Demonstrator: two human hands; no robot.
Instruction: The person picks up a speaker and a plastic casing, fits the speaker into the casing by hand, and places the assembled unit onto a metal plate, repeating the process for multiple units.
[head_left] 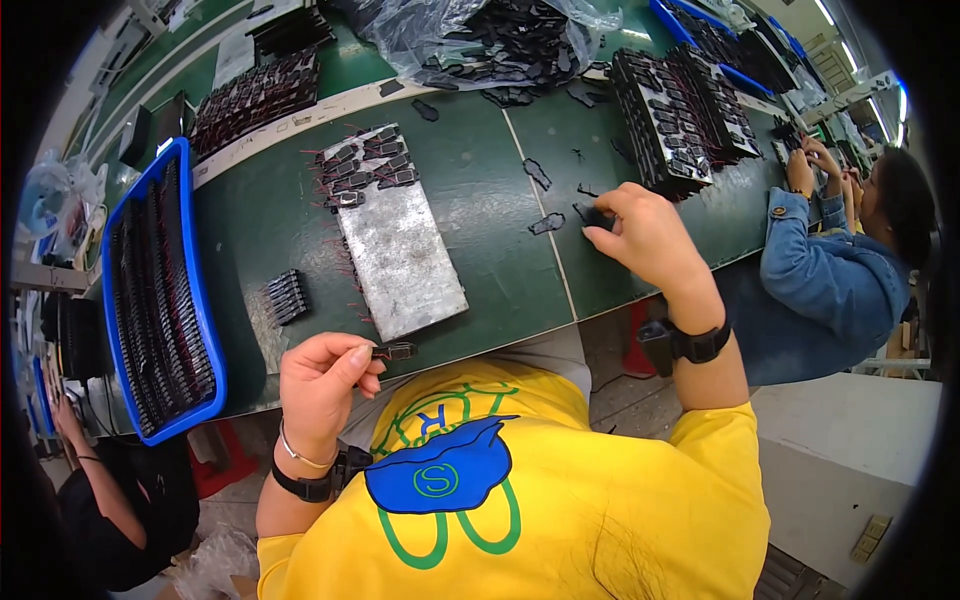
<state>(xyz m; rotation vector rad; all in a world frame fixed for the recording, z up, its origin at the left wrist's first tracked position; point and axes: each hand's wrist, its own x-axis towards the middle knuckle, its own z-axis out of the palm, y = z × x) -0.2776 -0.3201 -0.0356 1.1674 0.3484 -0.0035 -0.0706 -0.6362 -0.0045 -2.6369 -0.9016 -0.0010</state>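
Note:
My left hand is closed near the table's front edge, pinching a small black rectangular part between thumb and fingertips. Farther right, above the table, my right hand has its thumb and fingers curled around a small dark piece, partly hidden by the fingers. Two flat black cut pieces, a nearer one and a farther one, lie left of that hand. Between my hands rests a grey metal plate, its far end covered with rows of small black parts with red wires.
On the left stands a blue tray packed with black parts, beside a small black cluster. A plastic bag of black pieces lies at the back. Stacked loaded plates stand back right. A co-worker in a denim jacket sits at right.

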